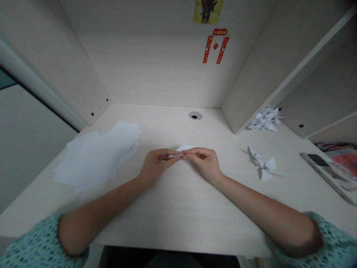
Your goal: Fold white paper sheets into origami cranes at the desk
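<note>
A small piece of folded white paper (175, 155) is pinched between my two hands above the middle of the desk. My left hand (158, 160) grips its left part with thumb and fingertips. Fingertips touching the left ones, my right hand (203, 160) pinches the paper from the other side. Much of the paper is hidden by the fingers, so its exact shape is unclear. Just behind my hands a flat white sheet (191, 147) shows in part.
White paper squares (92, 160) lie spread in a pile at the left. At the right sit folded paper cranes (263, 163), a heap of more folded paper (266, 118) and a phone (331, 175). A cable hole (195, 115) is near the back panel.
</note>
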Tool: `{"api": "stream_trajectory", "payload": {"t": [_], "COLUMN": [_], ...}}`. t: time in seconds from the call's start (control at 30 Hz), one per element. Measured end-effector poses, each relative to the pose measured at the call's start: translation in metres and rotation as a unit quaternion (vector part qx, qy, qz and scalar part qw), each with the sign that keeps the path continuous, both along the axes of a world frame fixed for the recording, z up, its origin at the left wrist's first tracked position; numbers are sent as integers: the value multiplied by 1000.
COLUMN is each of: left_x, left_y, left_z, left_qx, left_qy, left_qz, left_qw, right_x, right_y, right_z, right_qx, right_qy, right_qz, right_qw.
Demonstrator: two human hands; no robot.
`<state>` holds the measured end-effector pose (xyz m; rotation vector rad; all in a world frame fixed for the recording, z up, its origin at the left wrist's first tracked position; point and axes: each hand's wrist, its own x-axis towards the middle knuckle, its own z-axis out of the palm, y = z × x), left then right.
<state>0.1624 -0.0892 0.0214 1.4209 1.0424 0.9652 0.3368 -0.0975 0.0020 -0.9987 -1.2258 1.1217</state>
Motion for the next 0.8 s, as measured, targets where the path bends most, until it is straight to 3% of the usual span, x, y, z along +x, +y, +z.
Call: {"api": "stream_trajectory", "payload": {"t": [0.57, 0.8], "left_x": [2, 2], "left_y": [2, 2], "left_z": [5, 0], "left_qx": [-35, -42], "left_qy": [18, -6], "left_qz": [60, 60], "left_qw": [997, 997], "right_x": [-1, -1], "right_y": [0, -2], "right_z": [1, 2], "right_qx": [23, 30], "right_qy": [-51, -79], "right_qz": [-38, -57], "right_qw": [998, 995]}}
